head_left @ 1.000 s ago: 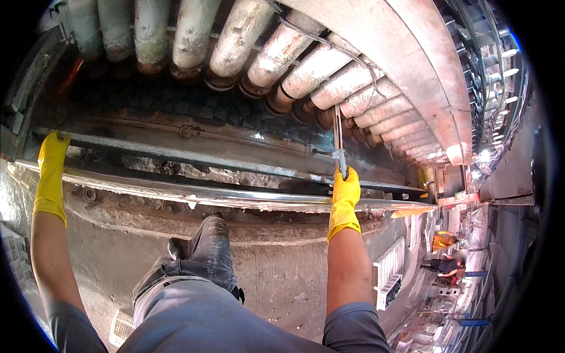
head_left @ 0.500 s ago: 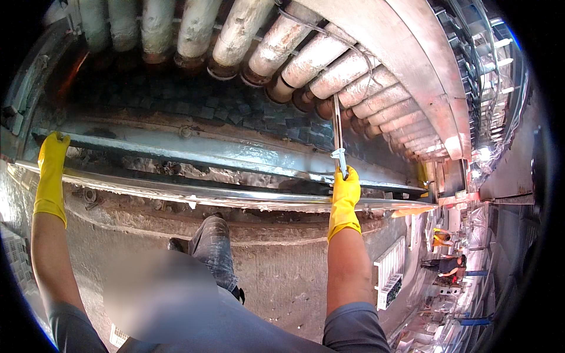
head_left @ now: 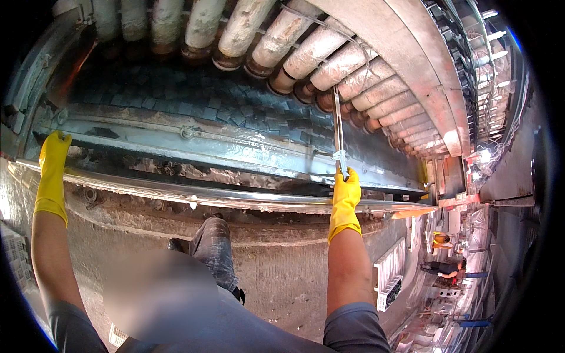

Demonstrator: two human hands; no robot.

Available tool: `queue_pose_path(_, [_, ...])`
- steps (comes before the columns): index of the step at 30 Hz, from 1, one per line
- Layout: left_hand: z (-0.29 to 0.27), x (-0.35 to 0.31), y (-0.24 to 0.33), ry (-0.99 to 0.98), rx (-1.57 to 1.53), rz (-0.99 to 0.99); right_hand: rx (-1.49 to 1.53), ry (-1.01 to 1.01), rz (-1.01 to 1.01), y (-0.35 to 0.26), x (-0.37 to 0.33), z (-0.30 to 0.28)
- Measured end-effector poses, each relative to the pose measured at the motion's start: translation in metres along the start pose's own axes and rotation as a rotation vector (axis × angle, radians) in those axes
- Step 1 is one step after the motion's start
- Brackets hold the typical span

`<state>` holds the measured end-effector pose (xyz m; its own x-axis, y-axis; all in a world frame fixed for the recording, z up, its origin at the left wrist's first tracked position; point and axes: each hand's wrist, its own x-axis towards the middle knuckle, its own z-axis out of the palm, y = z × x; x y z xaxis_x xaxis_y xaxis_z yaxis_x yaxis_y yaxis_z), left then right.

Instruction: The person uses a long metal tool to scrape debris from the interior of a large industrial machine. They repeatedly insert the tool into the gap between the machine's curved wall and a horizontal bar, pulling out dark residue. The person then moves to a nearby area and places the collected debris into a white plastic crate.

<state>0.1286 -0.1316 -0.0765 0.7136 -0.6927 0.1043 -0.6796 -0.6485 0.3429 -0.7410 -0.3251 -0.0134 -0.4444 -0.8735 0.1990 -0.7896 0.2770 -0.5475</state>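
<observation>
Yellow-gloved right hand (head_left: pixel 345 197) grips the lower end of a thin, straight metal rod (head_left: pixel 338 126), fingers closed around it, rising toward crusted pale pipes (head_left: pixel 329 59). Left hand (head_left: pixel 54 159) rests on the long, gritty metal ledge (head_left: pixel 194 193) (grip unclear), well apart; open space lies between.

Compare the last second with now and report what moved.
Little moved. The view tipped slightly, so the pale pipes sit higher. The right hand stays closed on the thin metal rod; the left hand stays on the metal ledge.
</observation>
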Motion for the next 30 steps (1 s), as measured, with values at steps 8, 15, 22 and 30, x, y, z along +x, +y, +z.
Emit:
queue_pose_path(8, [-0.002,-0.015,-0.010,-0.006,0.030,0.001,0.002,0.017,-0.018,0.004,-0.017,-0.009])
queue_pose_path(15, [-0.008,-0.040,-0.017,-0.021,0.025,-0.027,0.012,0.016,-0.040,0.018,-0.034,-0.019])
queue_pose_path(22, [-0.017,-0.060,-0.019,-0.058,0.006,-0.051,0.010,0.006,-0.027,0.019,-0.050,-0.032])
queue_pose_path(30, [-0.014,-0.045,-0.019,-0.034,0.009,-0.034,0.024,0.008,-0.021,0.012,-0.041,-0.026])
